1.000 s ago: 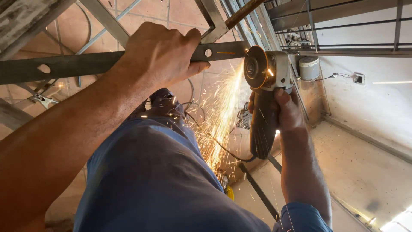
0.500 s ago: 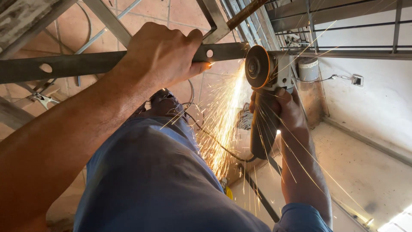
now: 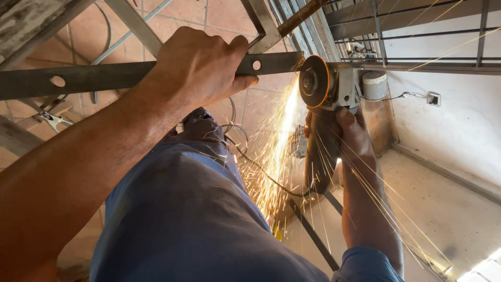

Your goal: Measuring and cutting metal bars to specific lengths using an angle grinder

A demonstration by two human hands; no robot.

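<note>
A metalworking spot set up in a building's tiled yard or room: an angle grinder [image 3: 327,83] throws sparks [image 3: 274,156] off a flat steel bar [image 3: 109,75], welded metal frames [image 3: 417,65] and bars stand about, terracotta floor tiles [image 3: 229,13] lie below, and a wall socket [image 3: 432,98] sits on the bare plastered wall [image 3: 459,120].

Looking down past blue trousers [image 3: 182,219] to a terracotta tile floor [image 3: 229,15]. Left hand [image 3: 201,65] clamped around a flat steel bar [image 3: 83,78] with punched holes, held level. Right hand [image 3: 352,136] gripping an angle grinder [image 3: 326,99], its disc [image 3: 313,81] meeting the bar's end. Bright sparks [image 3: 274,156] showering downward. Dark shoe [image 3: 195,125] below, possibly tangled with cable [image 3: 261,172]. White wall [image 3: 454,125] at right.
</note>
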